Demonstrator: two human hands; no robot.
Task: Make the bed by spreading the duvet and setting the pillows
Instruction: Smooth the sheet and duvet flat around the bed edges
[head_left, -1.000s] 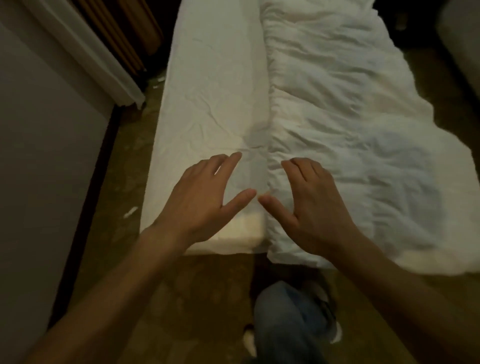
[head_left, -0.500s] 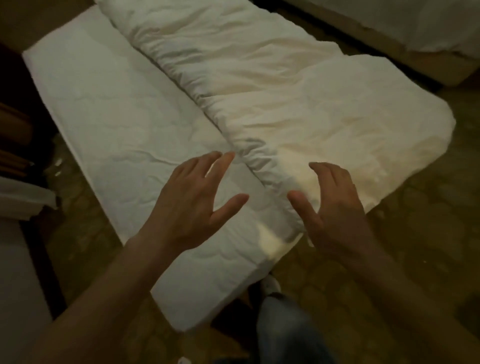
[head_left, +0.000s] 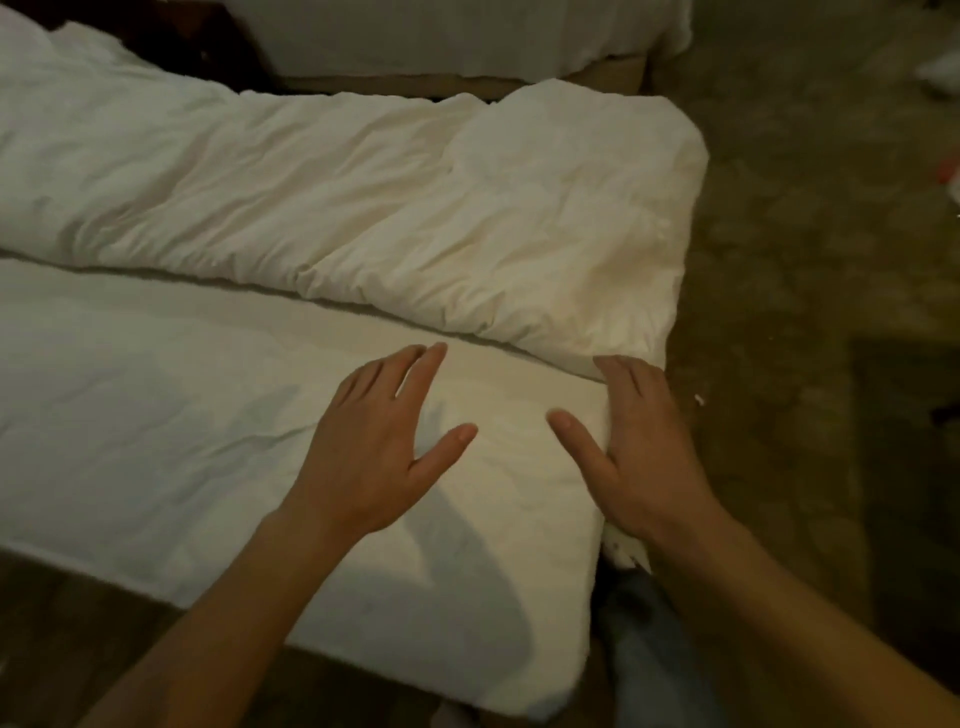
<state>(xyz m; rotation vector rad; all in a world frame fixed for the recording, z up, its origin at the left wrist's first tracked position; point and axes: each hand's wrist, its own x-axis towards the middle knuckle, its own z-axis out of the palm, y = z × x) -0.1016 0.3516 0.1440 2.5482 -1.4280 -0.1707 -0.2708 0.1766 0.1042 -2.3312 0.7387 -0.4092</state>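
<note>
Both hands' fingers (head_left: 626, 376) reach toward nearby duvet (head_left: 395, 208).

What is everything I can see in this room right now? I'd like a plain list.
duvet: one, white, bunched lengthwise along the far half of the near bed, its end hanging past the bed's foot
mattress sheet: one, white and creased, bare on the near half of the bed
second bed: one, white bedding on a tan base, across the gap at the top
floor: brownish, mottled, to the right of the bed
small scraps: a few, pale and one reddish, on the floor at far right; too blurred to name
jeans leg: one, blue, at the bed's corner below
left hand: open, fingers spread over the sheet
right hand: open, at the bed's foot edge, fingertips by the duvet's corner
</note>
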